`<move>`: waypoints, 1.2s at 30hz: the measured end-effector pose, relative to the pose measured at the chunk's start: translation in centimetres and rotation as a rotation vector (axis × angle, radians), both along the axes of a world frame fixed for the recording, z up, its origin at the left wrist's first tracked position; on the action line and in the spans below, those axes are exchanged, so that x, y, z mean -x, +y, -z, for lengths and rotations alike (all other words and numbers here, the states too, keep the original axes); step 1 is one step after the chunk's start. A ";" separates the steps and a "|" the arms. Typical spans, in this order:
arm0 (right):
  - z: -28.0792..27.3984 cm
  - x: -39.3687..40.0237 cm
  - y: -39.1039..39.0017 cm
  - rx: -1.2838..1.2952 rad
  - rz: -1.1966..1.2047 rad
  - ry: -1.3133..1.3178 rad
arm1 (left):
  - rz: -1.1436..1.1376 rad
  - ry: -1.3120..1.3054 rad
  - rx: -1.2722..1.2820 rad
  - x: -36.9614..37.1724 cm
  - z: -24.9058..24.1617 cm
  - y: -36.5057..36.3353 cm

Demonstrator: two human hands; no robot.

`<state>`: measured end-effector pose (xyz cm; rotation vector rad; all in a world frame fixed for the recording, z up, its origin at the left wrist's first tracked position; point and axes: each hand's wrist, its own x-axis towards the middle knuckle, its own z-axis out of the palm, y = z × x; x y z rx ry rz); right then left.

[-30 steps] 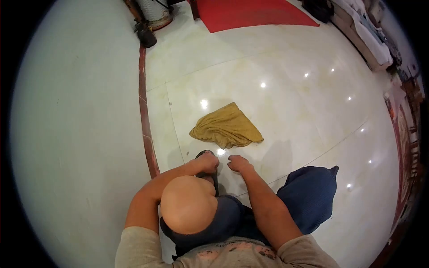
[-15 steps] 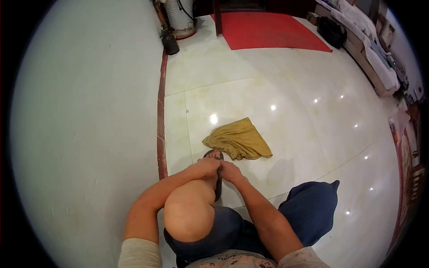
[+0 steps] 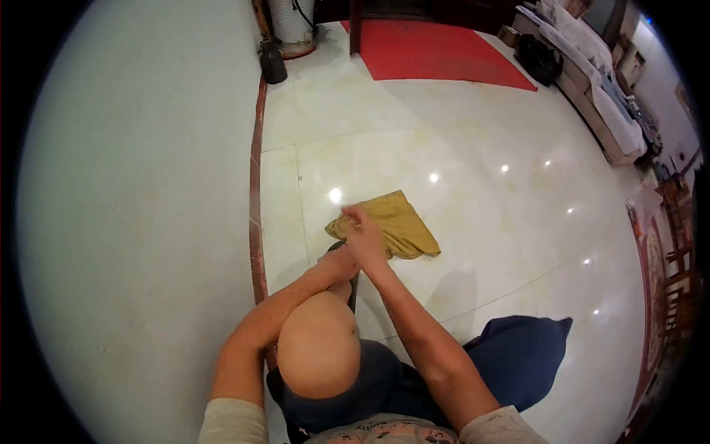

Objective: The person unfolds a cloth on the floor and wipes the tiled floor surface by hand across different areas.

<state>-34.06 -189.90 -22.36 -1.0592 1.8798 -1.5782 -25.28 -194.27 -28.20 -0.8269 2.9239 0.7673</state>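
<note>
A mustard-yellow cloth (image 3: 403,222) lies crumpled on the pale tiled floor in front of my foot. My right hand (image 3: 364,238) reaches over its left part, fingers stretched forward and a little bent, with nothing visible in them. Just behind it, my left hand (image 3: 338,263) rests close to my right wrist, over my lower leg; its fingers are mostly hidden. My bare knee (image 3: 318,344) is raised between my forearms. The dark sandal (image 3: 353,288) on my foot is largely covered by my hands.
A plain wall (image 3: 148,222) with a red-brown skirting (image 3: 255,192) runs along the left. At the back lie a red mat (image 3: 444,52) and a black bag (image 3: 538,58) beside a sofa (image 3: 592,96). A white cylinder (image 3: 292,29) stands at the back left.
My right hand has moved forward from beside my left hand to over the cloth's left part, its fingers now stretched out. The left hand stays near the foot. The view has shifted slightly.
</note>
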 end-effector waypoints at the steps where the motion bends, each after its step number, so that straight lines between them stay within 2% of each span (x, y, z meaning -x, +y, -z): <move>1: -2.5 -0.4 -0.3 0.071 -0.062 -0.161 | -0.015 0.126 0.035 0.3 -0.5 0.7; 2: -5.4 -1.2 -0.1 0.144 -0.120 -0.324 | -0.006 0.210 0.048 0.8 -1.0 1.1; 5: -15.9 -4.1 3.1 0.220 -0.482 -0.360 | 0.265 -0.008 -0.226 1.5 -3.0 0.2; 6: -17.2 -5.0 4.1 0.384 -0.655 -0.402 | 0.298 -0.070 -0.270 1.6 -3.4 -0.3; 8: -20.6 -5.8 6.7 0.509 -0.857 -0.333 | 0.269 -0.138 -0.241 2.0 -3.1 -1.7; 9: -21.7 -6.0 7.5 0.584 -0.951 -0.254 | 0.196 -0.133 -0.097 2.2 -2.0 -2.2; 12: -22.2 -7.7 8.7 0.913 -0.864 -0.397 | 0.177 -0.011 -0.104 1.4 -2.2 -2.0; 13: -22.0 -8.3 7.6 1.076 -0.789 -0.372 | 0.192 -0.064 -0.245 1.4 -0.9 -2.5; 16: -23.3 -8.3 6.3 1.359 -0.619 -0.485 | 0.205 -0.135 -0.248 1.3 -0.2 -3.1; 18: -24.6 -6.6 6.5 1.278 -0.671 -0.363 | 0.188 -0.124 -0.238 1.7 0.4 -3.0; 19: -25.6 -3.5 7.0 1.137 -0.757 -0.171 | 0.182 -0.120 -0.233 2.0 0.6 -2.9; 22: -23.8 -2.3 6.9 0.954 -0.786 -0.035 | 0.235 -0.110 -0.305 2.7 1.2 -3.0; 30: -25.5 0.7 7.4 0.715 -0.876 -0.166 | 0.380 -0.222 -0.295 5.6 0.1 -3.9; 36: -27.2 3.0 7.3 0.655 -0.785 -0.333 | 0.442 -0.246 -0.297 7.9 1.0 -4.8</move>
